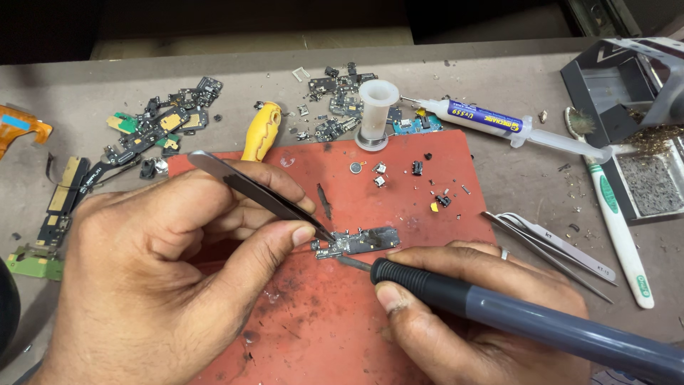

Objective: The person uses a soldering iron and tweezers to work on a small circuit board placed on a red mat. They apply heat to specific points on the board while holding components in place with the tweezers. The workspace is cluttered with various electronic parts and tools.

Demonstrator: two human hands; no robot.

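Observation:
My left hand grips metal tweezers whose tips press on the left end of a small dark circuit board lying on a red work mat. My right hand holds a soldering iron with a black grip and grey body. Its tip touches the board's lower left edge, just below the tweezer tips. Both hands rest on the mat.
Loose tiny parts lie on the mat's far side. Beyond it stand a white spool, a syringe, a yellow-handled tool and piles of scrap boards. At right lie spare tweezers, a toothbrush and a black tray.

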